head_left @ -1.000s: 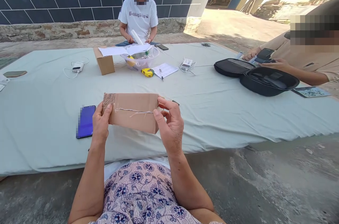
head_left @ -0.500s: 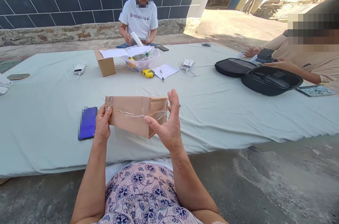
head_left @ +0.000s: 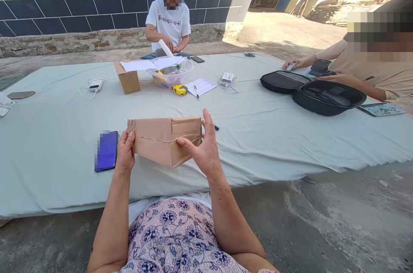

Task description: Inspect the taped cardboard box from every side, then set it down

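Observation:
A small brown cardboard box (head_left: 153,139) is held up in front of me over the near edge of the cloth-covered table, with one corner edge facing me. A line of tape runs across its two visible faces. My left hand (head_left: 126,149) grips the box's left end, thumb on the near face. On the other end, my right hand (head_left: 206,148) lays its thumb against the right face while its fingers reach up behind the right edge, partly hidden. A dark pen-like tip (head_left: 216,127) shows just beyond my right fingers. Left of the box lies a phone (head_left: 108,150) with a blue screen.
Across the pale tablecloth (head_left: 58,135) stand another cardboard box (head_left: 129,80) and a plastic basin (head_left: 174,78) with papers on top. A yellow tape measure (head_left: 180,90) and a pen (head_left: 196,92) lie nearby. Two people sit around the table, one by an open black case (head_left: 329,97).
The box has turned so its right face shows wider, and my right thumb now rests on that face. The person at right has moved a hand left; the person opposite has shifted their hands.

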`<state>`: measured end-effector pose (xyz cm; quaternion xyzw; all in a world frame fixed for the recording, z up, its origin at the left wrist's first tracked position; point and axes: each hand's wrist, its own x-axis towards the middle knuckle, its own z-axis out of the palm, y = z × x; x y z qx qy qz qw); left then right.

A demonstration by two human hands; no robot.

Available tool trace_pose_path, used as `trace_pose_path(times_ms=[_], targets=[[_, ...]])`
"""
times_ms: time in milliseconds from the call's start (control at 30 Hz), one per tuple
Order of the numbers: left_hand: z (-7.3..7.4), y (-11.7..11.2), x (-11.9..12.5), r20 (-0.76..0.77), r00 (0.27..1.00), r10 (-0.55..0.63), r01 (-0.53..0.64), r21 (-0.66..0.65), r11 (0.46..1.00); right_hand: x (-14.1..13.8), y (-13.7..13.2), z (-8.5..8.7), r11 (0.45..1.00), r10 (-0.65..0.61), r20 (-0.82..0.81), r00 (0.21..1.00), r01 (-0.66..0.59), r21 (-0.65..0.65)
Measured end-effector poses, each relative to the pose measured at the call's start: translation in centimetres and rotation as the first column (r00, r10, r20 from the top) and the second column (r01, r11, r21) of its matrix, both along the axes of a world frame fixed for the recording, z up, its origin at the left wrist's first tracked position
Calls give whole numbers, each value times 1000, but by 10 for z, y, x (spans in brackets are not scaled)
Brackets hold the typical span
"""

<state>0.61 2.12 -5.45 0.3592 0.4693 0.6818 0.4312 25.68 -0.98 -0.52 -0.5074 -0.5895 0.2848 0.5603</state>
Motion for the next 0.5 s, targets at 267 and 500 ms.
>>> trace_pose_path(times_ms=[267, 500], targets=[[-6, -1, -2, 184, 972, -145, 167, -106, 980, -4, 3, 3, 982, 148, -308, 940, -178, -70], [-2, -7, 2, 149, 961, -235, 237, 3, 972, -2, -7, 13, 927, 334, -465, 820, -375, 5]])
